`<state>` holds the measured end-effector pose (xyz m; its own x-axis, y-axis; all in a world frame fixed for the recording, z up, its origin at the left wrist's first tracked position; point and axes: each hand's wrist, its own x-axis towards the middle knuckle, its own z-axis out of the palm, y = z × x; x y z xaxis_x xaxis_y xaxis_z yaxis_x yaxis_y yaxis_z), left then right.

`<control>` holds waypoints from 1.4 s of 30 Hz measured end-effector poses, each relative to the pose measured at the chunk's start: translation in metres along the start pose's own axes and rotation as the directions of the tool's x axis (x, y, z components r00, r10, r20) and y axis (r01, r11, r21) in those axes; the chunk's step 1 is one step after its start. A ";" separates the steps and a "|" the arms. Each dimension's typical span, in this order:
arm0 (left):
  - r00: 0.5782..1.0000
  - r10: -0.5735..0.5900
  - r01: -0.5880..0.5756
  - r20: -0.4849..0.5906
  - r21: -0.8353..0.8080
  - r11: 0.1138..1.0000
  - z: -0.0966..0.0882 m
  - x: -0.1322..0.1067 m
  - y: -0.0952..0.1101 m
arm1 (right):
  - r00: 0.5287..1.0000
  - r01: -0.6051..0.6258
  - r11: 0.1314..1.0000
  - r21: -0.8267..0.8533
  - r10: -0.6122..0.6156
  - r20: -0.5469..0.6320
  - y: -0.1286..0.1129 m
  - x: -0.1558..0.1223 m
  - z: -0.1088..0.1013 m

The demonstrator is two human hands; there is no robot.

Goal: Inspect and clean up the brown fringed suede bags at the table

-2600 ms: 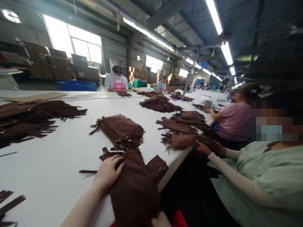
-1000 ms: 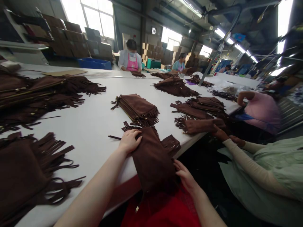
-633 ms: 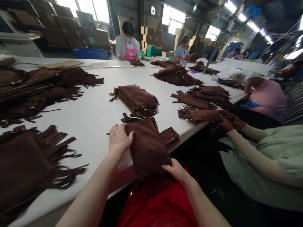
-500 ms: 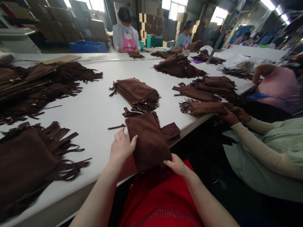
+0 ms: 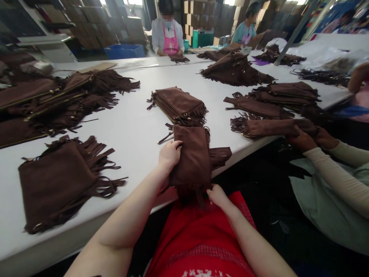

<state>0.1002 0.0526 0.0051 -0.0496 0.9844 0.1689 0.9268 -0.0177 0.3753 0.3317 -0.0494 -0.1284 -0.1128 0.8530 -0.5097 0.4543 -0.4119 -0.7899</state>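
A brown fringed pouch (image 5: pixel 191 154) lies across the table's front edge before me, its smooth side up. My left hand (image 5: pixel 170 154) grips its left edge, thumb on top. At the lower right corner, my right hand (image 5: pixel 218 196) is closed on dark fringe strips hanging below the pouch. A short zipper-pull strap (image 5: pixel 165 137) sticks out at the upper left. Just beyond lies a small stack of similar pouches (image 5: pixel 180 104) with brass zippers and rings. Another fringed pouch (image 5: pixel 57 181) rests flat to the left.
More brown pouches are heaped at the far left (image 5: pixel 57 96) and back centre (image 5: pixel 235 71) of the white table (image 5: pixel 127 127). At right, a co-worker's hands (image 5: pixel 305 138) hold another pouch (image 5: pixel 268 127). Two people work across the table. A metal pole (image 5: pixel 295 32) rises at the back right.
My right hand has shifted from the pouch's lower corner to the fringe below it. My left hand has closed on the left edge. The pouch is turned straighter, and the view has tilted down.
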 end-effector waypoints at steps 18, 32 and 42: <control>0.998 0.055 -0.060 -0.034 -0.168 0.984 0.003 0.021 -0.034 | 0.953 0.297 0.812 0.503 -0.288 -0.097 -0.085 -0.044 0.010; 0.999 0.050 -0.052 -0.017 -0.194 0.980 0.001 0.021 -0.035 | 0.979 -0.151 0.979 0.138 0.129 0.157 -0.002 -0.014 0.038; 0.999 0.054 -0.054 -0.006 -0.190 0.980 0.001 0.022 -0.035 | 0.949 0.310 0.945 0.100 -0.303 -0.087 0.012 -0.022 -0.029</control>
<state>0.0670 0.0746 -0.0049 -0.0014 0.9810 0.1940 0.8402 -0.1041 0.5322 0.3651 -0.0645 -0.1170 -0.1677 0.9621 -0.2151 0.3065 -0.1565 -0.9389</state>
